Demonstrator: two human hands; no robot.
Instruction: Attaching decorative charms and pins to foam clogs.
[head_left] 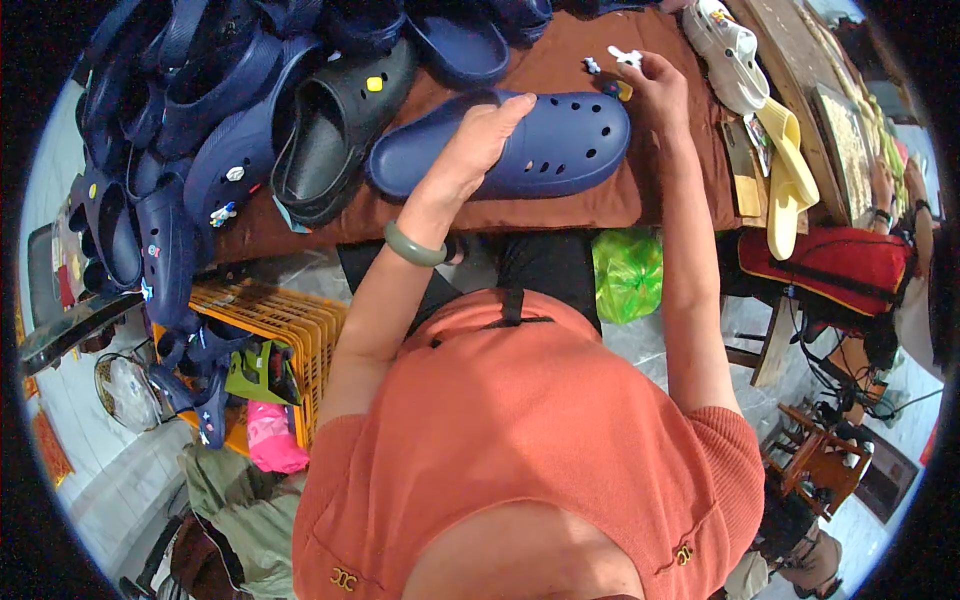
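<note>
A navy blue clog [575, 140] with round holes in its upper lies sideways before me on the brown cloth [650, 190], its toe to the right. My left hand [480, 140] grips it at the middle, thumb over the upper; the fingers beneath are hidden. Past the toe, my right hand [662, 92] is closed at the fingertips on a small white shoe charm [625, 56]. Near those fingertips lie a tiny white and dark charm [592, 66] and a blue and yellow one [620, 91].
Navy clogs [230, 100] pile up at the left, beside a black clog [340, 130] with a yellow charm. A white clog [728, 55] and a pale yellow sandal [785, 170] lie right. Below are an orange crate [318, 325] and a green bag [628, 275]. Another person's arms [915, 200] show far right.
</note>
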